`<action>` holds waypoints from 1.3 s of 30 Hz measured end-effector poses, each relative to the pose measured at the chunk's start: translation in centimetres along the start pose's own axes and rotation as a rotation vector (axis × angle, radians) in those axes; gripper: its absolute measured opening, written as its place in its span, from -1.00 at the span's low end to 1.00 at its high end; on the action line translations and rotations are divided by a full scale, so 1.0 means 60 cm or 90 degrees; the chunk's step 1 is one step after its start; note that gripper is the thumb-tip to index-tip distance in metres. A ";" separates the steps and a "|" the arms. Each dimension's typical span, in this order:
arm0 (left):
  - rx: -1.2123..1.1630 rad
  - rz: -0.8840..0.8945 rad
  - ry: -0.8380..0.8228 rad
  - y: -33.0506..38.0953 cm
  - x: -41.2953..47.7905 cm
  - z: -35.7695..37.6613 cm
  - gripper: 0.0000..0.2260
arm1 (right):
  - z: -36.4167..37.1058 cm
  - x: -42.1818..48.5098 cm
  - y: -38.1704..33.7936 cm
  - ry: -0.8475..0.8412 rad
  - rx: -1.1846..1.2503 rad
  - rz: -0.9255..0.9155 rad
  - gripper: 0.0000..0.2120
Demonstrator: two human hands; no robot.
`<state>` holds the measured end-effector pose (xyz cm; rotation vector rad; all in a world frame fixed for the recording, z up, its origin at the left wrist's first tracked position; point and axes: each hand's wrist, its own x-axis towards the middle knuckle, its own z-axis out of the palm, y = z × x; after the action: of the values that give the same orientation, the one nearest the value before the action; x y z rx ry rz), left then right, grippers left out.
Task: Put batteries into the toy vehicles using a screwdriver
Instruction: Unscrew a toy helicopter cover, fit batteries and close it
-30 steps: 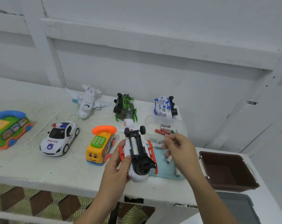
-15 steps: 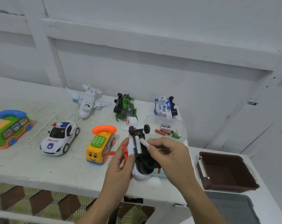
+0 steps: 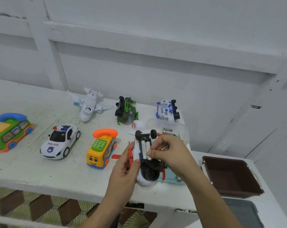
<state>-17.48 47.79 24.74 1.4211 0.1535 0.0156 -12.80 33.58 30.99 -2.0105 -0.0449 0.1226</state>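
Note:
A white and red toy vehicle [image 3: 143, 175] is held belly-up above the white table's [image 3: 40, 171] front edge, its black wheels pointing up. My left hand [image 3: 123, 175] grips its left side. Its battery bay is uncovered and holds batteries [image 3: 145, 149] side by side. My right hand [image 3: 170, 153] curls over the bay, its thumb and fingers pinching a battery down into it. A clear tub [image 3: 184, 129] behind my right hand holds several loose batteries [image 3: 167, 130]. No screwdriver shows.
Other toys stand on the table: a yellow phone bus [image 3: 101, 149], a police car [image 3: 60, 141], a green phone bus [image 3: 9, 131], a white plane [image 3: 89, 104], a green vehicle [image 3: 126, 111] and a blue-white one [image 3: 166, 111]. A light blue tray [image 3: 170, 179] and a brown bin [image 3: 230, 175] lie right.
My right hand came from the battery tub with a battery and brought it over the toy's bay, where it now presses it in. My left hand kept its hold on the toy.

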 end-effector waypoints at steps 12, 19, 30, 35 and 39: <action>-0.035 -0.046 -0.006 0.003 -0.006 -0.001 -0.60 | -0.002 0.025 0.010 -0.061 0.015 -0.006 -0.71; -0.033 -0.055 0.011 0.006 -0.016 -0.008 -0.61 | -0.006 0.034 0.030 -0.138 0.344 0.076 -0.80; -0.044 -0.072 0.094 -0.005 -0.065 -0.036 -0.61 | 0.019 0.020 0.056 -0.197 0.489 0.139 -0.88; -0.058 -0.071 0.110 -0.003 -0.081 -0.057 -0.60 | 0.016 -0.032 0.044 -0.244 0.238 -0.168 -0.64; -0.056 -0.086 0.107 0.001 -0.085 -0.071 -0.62 | 0.032 -0.064 0.033 -0.313 0.136 -0.243 -0.73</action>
<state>-22.99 51.44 24.68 1.3192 0.3833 0.0310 -16.89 34.11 28.66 -1.6849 -0.6942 0.3587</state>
